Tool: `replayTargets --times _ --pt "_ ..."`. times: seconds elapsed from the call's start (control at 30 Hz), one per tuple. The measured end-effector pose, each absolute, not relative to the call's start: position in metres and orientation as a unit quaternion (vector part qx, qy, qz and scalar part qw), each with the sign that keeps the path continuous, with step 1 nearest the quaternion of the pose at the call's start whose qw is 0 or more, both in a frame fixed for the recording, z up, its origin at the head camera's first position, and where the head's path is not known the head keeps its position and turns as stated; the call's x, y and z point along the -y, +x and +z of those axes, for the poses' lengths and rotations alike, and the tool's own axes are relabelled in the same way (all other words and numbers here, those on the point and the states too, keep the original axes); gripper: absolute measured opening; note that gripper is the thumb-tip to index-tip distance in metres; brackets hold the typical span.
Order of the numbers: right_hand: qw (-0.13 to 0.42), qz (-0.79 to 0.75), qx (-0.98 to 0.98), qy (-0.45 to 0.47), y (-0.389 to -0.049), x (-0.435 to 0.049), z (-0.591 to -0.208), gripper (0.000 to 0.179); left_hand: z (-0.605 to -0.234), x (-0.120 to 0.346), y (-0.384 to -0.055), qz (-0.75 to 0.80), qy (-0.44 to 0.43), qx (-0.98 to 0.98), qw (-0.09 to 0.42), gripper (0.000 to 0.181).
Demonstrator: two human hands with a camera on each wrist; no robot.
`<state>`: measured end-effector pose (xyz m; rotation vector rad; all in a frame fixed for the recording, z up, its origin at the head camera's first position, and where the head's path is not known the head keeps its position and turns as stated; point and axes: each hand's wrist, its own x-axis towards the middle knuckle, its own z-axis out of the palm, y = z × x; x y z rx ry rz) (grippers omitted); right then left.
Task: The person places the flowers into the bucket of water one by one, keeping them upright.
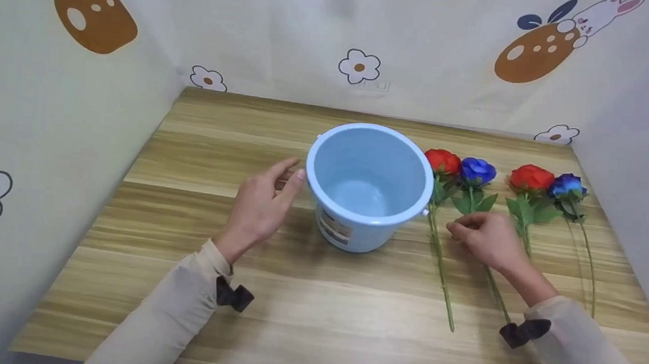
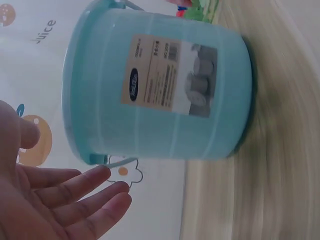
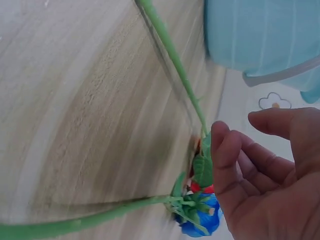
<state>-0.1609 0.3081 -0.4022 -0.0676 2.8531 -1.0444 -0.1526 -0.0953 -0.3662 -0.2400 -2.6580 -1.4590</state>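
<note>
A light blue plastic bucket [image 1: 364, 230] with a paper label [image 2: 170, 75] stands upright on the table. Beside its left rim is my left hand [image 1: 266, 201], fingers relaxed and thumb apart, holding nothing. My right hand [image 1: 486, 239] hovers over the artificial roses right of the bucket, fingers loosely bent, thumb apart and nothing between them. Nearest to it are a blue rose [image 1: 477, 171], whose stem passes partly hidden under the hand, and a red rose [image 1: 442, 161] with its bare stem [image 3: 175, 57] along the table.
Farther right lie another red rose [image 1: 532, 177] and a blue rose [image 1: 567, 186], blooms toward the back. The wood-grain table [image 1: 326, 313] meets a wall covering [image 1: 288, 42] printed with flowers and fruit. A thin handle [image 3: 285, 72] hangs at the bucket's side.
</note>
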Motion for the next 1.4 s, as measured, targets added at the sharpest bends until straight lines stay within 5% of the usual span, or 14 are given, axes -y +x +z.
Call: replayTargets --times 0.17,0.47,1.4 --pt "0.129 -0.426 -0.895 0.027 -0.176 -0.316 -0.410 0.035 -0.366 0.083 -0.159 -0.503 -0.071 0.860 0.046 0.053" --pt "0.181 -0.479 -0.856 0.064 -0.189 -0.322 -0.422 0.038 -0.367 0.066 -0.163 -0.550 -0.064 0.832 0.018 0.059" --pt "0.198 -0.443 -0.871 0.084 -0.203 -0.301 -0.427 0.021 -0.374 0.076 -0.160 -0.552 -0.048 0.832 0.005 0.064"
